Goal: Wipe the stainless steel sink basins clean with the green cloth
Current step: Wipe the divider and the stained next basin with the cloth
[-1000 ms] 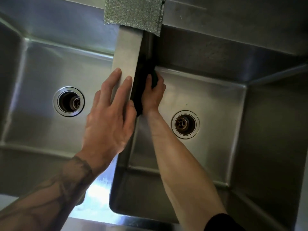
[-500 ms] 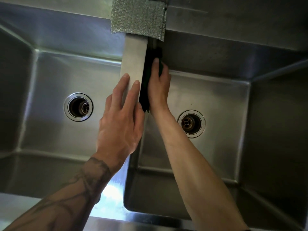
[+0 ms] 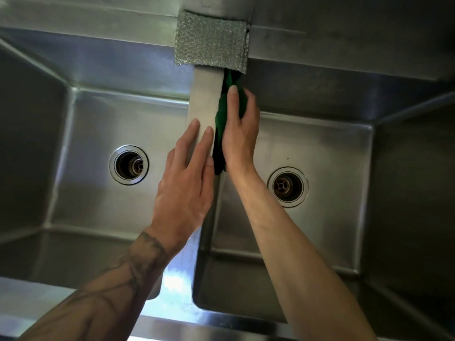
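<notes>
I look down into a stainless steel double sink. The left basin and the right basin are split by a flat steel divider. My right hand presses the green cloth against the divider's right wall, high up near the back of the right basin. The cloth is partly hidden under my fingers. My left hand lies flat on top of the divider with its fingers spread, holding nothing.
A silver textured scouring pad sits on the back ledge at the far end of the divider. Each basin has a round drain: left drain, right drain. The steel front rim runs along the bottom.
My right hand has slid the green cloth along the divider wall toward the back of the sink. My left hand stays flat on the divider.
</notes>
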`<state>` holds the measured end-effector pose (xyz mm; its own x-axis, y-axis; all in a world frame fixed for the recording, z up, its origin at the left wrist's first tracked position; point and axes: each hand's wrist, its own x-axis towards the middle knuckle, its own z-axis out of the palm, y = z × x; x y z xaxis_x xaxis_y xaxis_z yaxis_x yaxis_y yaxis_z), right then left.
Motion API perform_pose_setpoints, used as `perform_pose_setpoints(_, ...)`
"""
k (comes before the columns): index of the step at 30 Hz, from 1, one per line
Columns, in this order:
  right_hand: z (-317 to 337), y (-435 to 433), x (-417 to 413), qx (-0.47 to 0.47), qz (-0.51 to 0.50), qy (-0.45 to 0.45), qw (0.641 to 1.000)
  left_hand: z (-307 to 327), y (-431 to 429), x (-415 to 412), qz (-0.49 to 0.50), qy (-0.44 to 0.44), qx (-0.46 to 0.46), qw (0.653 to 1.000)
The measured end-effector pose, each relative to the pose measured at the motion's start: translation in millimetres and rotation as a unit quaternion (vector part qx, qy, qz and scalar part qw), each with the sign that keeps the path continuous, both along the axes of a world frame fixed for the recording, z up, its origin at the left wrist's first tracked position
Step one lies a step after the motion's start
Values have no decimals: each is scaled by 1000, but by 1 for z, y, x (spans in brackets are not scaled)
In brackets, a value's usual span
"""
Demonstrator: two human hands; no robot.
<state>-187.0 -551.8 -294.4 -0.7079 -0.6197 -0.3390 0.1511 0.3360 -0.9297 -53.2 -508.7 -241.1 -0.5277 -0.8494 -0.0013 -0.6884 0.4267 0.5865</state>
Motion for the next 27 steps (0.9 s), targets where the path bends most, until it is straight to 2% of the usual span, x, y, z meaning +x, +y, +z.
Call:
perform_pose_setpoints(3,-3,-13,0,40,-19,-45,998,-2,-1,1,-3,2,-12,1000)
perform_pose_setpoints(6,0,-12,0,68,-18,-49,996,-3,0,1,3,13,-18,1000)
perform_pose_setpoints(8,19,1,3,34,-1,-36,999,-3,-1,2,6,17,-11,1000)
perform_pose_setpoints(12,13,14,5,-17,5,-1,1000,0,1,-1,20,7,-9,1000)
perform_pose_setpoints(16,-24,4,4,90,10,-96,991,3,3,-3,25,-2,-19,1000)
perform_pose_setpoints(18,-22,12,5,102,26,-90,990,4,3,-4,26,-5,-19,999)
perform_pose_setpoints(21,18,30,15,30,33,-56,997,4,3,-4,24,-6,-15,1000)
perform_pose_setpoints(23,18,36,20,-12,26,-28,999,4,3,-4,26,-6,-11,1000)
perform_pose_setpoints(27,-14,25,17,49,17,-86,995,5,3,-6,31,-15,-21,999)
